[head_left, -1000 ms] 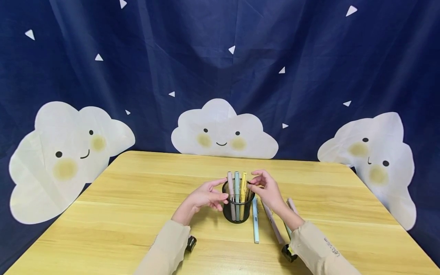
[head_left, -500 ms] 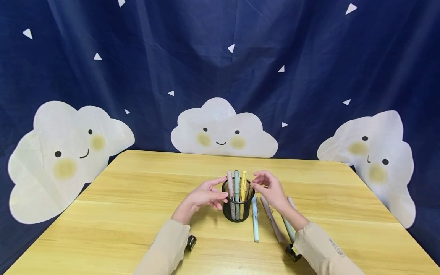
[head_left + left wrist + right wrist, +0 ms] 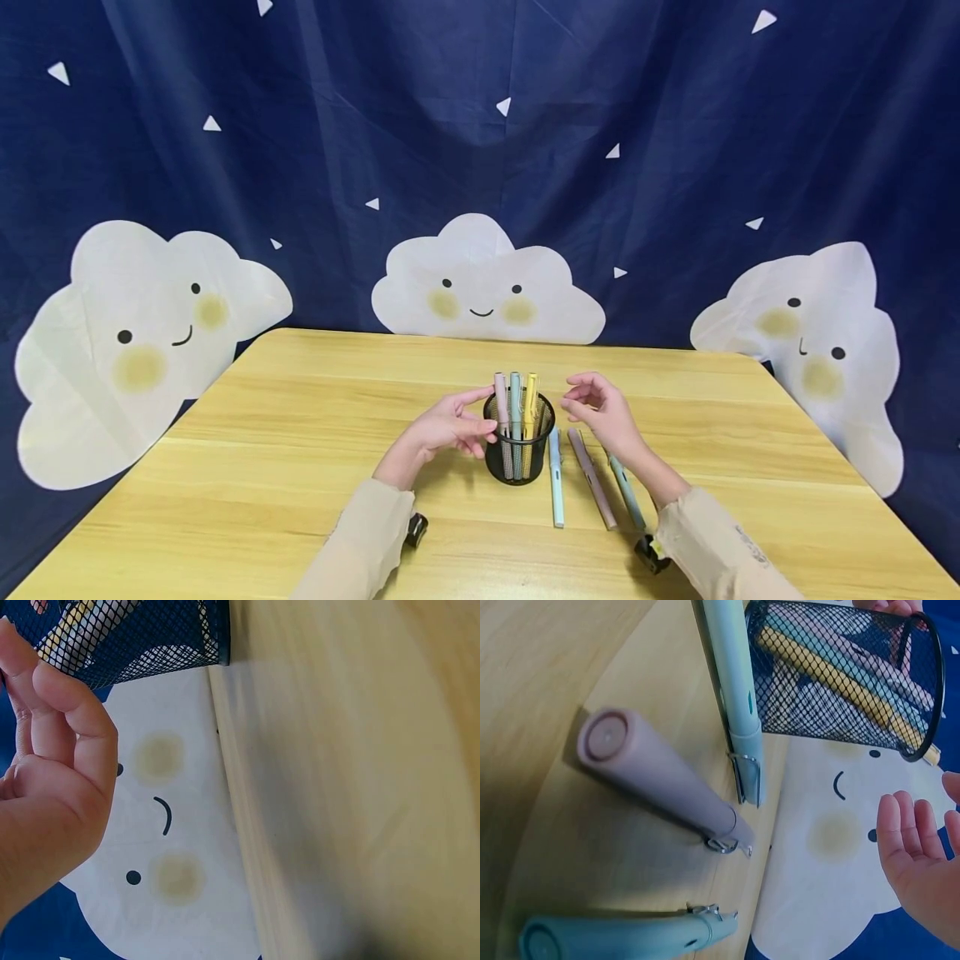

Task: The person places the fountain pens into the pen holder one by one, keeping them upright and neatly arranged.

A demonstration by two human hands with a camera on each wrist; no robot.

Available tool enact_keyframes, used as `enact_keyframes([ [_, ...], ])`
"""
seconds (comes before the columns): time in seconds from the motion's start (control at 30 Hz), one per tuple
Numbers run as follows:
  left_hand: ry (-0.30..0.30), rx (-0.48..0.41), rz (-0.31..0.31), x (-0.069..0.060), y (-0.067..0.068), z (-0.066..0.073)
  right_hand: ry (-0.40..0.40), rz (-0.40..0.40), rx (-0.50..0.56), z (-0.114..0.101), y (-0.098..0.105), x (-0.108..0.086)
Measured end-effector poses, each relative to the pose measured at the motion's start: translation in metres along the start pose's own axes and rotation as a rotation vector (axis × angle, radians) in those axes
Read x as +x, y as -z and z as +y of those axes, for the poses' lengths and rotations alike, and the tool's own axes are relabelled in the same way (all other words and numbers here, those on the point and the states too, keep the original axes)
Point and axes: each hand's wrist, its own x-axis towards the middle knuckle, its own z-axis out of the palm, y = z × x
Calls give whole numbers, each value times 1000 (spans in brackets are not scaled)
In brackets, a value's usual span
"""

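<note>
While, in the head view, the left hand [image 3: 448,427] touches the pen holder [image 3: 519,442] with spread thumb and forefinger, the right hand [image 3: 604,415] is beside, fingers loose (a gap between). Left wrist: fingertips at its mesh edge. Right wrist: three pens [image 3: 660,776] lie apart from the fingers.

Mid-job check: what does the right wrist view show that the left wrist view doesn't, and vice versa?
Only the right wrist view: the loose pale blue pen, mauve pen and teal pen on the table. Only the left wrist view: the palm side of the left hand; the other catches just some fingers. Both: the mesh cup, the table and a printed cloud. The right hand is clear in its own view; in the left one I can't tell.
</note>
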Motion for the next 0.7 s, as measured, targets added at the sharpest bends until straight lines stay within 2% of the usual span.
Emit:
enact_keyframes([
  [0.23,2,0,2,1,0,-1,23,5,5,1,11,-2],
  [0.53,2,-3,1,1,1,-1,-12,27,32,4,31,-8],
  [0.7,-7,1,-5,1,1,-1,-17,38,-13,9,42,-10],
])
